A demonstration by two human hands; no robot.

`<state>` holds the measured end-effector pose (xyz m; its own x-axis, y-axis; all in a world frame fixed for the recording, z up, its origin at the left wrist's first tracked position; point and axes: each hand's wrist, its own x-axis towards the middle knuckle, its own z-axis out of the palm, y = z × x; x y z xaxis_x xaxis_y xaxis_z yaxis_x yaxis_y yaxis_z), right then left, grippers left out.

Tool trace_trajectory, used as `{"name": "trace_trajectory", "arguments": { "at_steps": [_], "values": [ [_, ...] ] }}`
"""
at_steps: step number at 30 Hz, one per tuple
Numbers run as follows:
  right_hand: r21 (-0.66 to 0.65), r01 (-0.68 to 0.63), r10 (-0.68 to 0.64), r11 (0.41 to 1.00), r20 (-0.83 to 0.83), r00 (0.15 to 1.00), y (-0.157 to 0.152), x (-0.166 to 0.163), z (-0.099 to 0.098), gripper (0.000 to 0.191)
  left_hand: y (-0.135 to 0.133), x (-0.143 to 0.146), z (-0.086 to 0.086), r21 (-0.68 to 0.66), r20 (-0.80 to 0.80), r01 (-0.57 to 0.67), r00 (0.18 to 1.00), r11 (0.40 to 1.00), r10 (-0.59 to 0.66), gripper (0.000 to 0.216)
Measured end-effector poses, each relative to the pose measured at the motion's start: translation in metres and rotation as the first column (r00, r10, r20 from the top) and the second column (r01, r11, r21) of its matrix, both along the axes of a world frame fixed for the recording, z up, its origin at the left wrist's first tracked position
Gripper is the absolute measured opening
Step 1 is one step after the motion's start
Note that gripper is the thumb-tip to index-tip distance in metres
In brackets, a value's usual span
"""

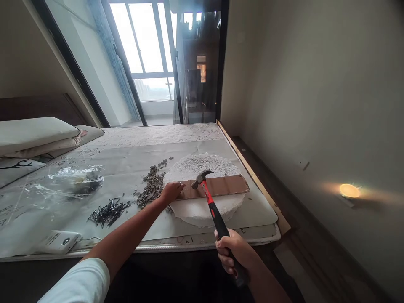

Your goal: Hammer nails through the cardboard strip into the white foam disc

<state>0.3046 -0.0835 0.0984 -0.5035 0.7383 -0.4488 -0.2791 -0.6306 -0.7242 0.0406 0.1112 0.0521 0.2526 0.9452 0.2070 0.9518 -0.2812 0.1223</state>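
My right hand is wrapped round the black grip of a claw hammer with a red-and-black handle. The hammer's head is over a flat brown board; whether it touches the board I cannot tell. My left hand is closed at the board's left end, and anything between its fingertips is too small to make out. Under the board lies a round white slab with a rough, pitted far part. Left of it is a heap of small grey stones, and nearer me a pile of dark nails.
A clear plastic bag and a white device with a cable lie on the left of the sheet-covered mattress. Pillows are stacked at far left. A wooden edge strip runs along the right, near a wall with a lit lamp.
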Motion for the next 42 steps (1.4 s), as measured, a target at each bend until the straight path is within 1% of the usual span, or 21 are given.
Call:
{"name": "trace_trajectory", "arguments": {
  "at_steps": [5, 8, 11, 15, 17, 22, 26, 29, 32, 34, 38, 42],
  "values": [
    [0.014, -0.014, 0.014, 1.000, 0.004, 1.000, 0.000, 0.000, -0.001, 0.029, 0.000, 0.001, -0.001, -0.010, 0.012, 0.011, 1.000, 1.000, -0.011, 0.052],
    [0.035, -0.020, 0.018, 0.999, 0.050, 0.999, -0.001, 0.000, -0.002, 0.027, -0.001, 0.001, -0.001, -0.020, 0.003, 0.026, 1.000, 0.999, -0.026, 0.056],
    [0.076, -0.033, 0.025, 0.997, 0.101, 0.995, -0.004, -0.002, -0.003, 0.025, -0.004, 0.002, -0.003, -0.024, -0.010, 0.013, 1.000, 1.000, -0.013, 0.057],
    [0.109, -0.006, -0.009, 0.994, 0.139, 0.990, -0.006, -0.005, -0.005, 0.026, -0.008, 0.002, -0.008, -0.045, -0.017, 0.001, 1.000, 0.999, -0.002, 0.057],
    [0.121, -0.017, -0.003, 0.992, 0.167, 0.986, -0.007, -0.006, -0.003, 0.026, -0.009, 0.003, -0.010, -0.050, -0.008, 0.000, 1.000, 0.999, 0.000, 0.057],
    [0.185, -0.114, 0.058, 0.976, 0.288, 0.956, -0.009, -0.008, 0.003, 0.021, -0.013, 0.006, -0.012, -0.036, -0.019, 0.009, 1.000, 0.999, -0.010, 0.054],
    [0.267, -0.178, 0.062, 0.947, 0.390, 0.919, -0.011, -0.015, 0.010, 0.017, -0.017, 0.008, -0.014, -0.010, 0.032, -0.019, 0.999, 1.000, 0.020, 0.049],
    [0.319, -0.217, 0.044, 0.923, 0.472, 0.880, -0.012, -0.019, 0.022, 0.015, -0.018, 0.007, -0.017, 0.006, 0.045, -0.023, 0.999, 1.000, 0.022, 0.048],
    [0.366, -0.257, 0.027, 0.894, 0.530, 0.847, -0.013, -0.024, 0.035, 0.013, -0.020, 0.006, -0.019, 0.028, 0.084, -0.001, 0.996, 1.000, -0.001, 0.046],
    [0.370, -0.277, 0.025, 0.887, 0.561, 0.827, -0.013, -0.028, 0.038, 0.014, -0.022, 0.005, -0.020, 0.037, 0.130, 0.009, 0.991, 0.999, -0.014, 0.044],
    [0.295, -0.309, 0.072, 0.904, 0.609, 0.790, -0.012, -0.034, 0.035, 0.015, -0.026, 0.004, -0.021, 0.044, 0.174, 0.010, 0.985, 0.999, -0.018, 0.041],
    [0.323, -0.302, 0.037, 0.897, 0.625, 0.779, -0.012, -0.037, 0.043, 0.015, -0.028, 0.003, -0.020, 0.059, 0.178, 0.015, 0.984, 0.998, -0.025, 0.038]
  ]
}}
